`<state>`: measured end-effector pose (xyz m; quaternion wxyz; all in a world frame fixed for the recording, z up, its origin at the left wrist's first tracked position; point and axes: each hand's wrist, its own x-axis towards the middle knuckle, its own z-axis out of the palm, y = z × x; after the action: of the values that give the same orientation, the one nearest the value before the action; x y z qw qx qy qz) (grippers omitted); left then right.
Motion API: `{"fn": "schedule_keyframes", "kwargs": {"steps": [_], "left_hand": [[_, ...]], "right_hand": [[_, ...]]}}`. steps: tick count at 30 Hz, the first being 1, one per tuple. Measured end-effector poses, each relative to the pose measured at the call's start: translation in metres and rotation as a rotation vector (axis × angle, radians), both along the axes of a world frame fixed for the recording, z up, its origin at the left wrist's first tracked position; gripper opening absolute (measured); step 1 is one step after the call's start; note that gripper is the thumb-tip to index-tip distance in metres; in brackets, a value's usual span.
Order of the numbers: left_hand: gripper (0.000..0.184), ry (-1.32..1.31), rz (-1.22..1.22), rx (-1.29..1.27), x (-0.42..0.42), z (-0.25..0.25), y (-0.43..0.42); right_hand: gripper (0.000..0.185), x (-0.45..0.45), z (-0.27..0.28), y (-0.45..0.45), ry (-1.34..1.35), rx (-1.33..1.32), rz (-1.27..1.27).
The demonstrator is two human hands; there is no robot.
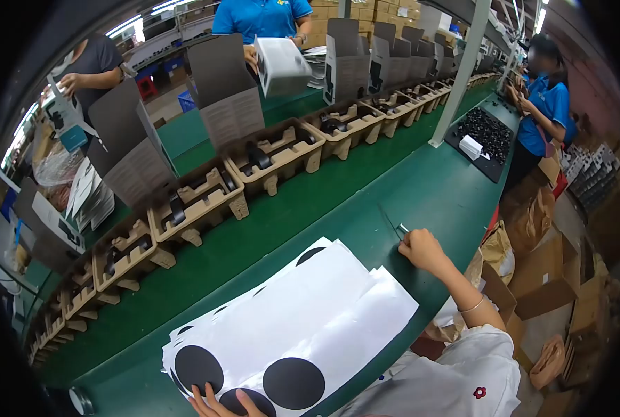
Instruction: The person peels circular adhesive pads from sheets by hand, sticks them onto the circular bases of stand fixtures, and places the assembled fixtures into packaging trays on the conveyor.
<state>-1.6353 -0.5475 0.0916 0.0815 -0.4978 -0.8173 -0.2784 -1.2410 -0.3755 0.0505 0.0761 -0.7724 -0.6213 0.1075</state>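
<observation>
In the head view, a stack of glossy white paper sheets printed with large black circles [303, 299] lies slightly fanned on the green surface [372, 208], in front of the person. The left hand [219, 405] is at the stack's near left edge, its grip released, fingers spread over two of the circles. The right hand [422, 250] is just beyond the stack's far right corner, its grip clenched around a slim, shiny metallic tool [403, 227]; the tool's exact kind cannot be told.

Past the sheets, a row of brown moulded-pulp trays [275, 161] with black parts in them runs along a green conveyor belt [254, 229], with tall grey-and-white cartons [226, 118] standing open behind many of them. Farther along the surface, small black pieces [487, 132] and a small white block [470, 146] sit on a flat black tray [491, 169]. Across the belt, a person in a blue shirt [262, 17] holds a white box [280, 66].
</observation>
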Motion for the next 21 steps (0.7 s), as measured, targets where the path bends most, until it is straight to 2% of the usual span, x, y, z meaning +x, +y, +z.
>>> {"fn": "schedule_keyframes", "kwargs": {"steps": [3,5,8,11,13,16,19,20,21], "left_hand": [[0.049,0.001,-0.014,0.022,-0.005,-0.005,-0.001],[0.049,0.005,-0.022,0.063,-0.006,-0.005,0.000],[0.046,0.012,-0.034,0.140,-0.009,-0.007,0.003],[0.047,0.016,-0.025,0.157,-0.012,-0.011,0.001],[0.049,0.015,-0.031,0.166,-0.016,-0.014,0.000],[0.050,0.004,-0.045,0.172,-0.020,-0.013,0.000],[0.051,0.011,-0.038,0.165,-0.019,-0.011,-0.001],[0.050,0.008,-0.035,0.168,-0.019,-0.010,-0.001],[0.050,0.005,-0.033,0.172,-0.020,-0.010,-0.001]], "right_hand": [[0.015,0.013,0.024,-0.011,-0.005,0.421,0.082],[0.012,0.015,0.057,-0.022,0.091,0.649,0.085],[0.014,0.012,0.076,-0.054,0.261,1.023,-0.325],[0.017,0.040,0.021,-0.071,-0.033,1.001,-0.079],[0.020,0.046,-0.010,-0.084,-0.288,0.397,-0.003],[0.023,0.051,-0.028,-0.085,0.041,0.506,-0.042],[0.025,0.036,-0.004,-0.085,0.366,0.617,-0.326],[0.025,0.032,-0.005,-0.086,0.358,0.636,-0.373],[0.025,0.034,-0.016,-0.088,0.194,0.581,-0.259]]}}
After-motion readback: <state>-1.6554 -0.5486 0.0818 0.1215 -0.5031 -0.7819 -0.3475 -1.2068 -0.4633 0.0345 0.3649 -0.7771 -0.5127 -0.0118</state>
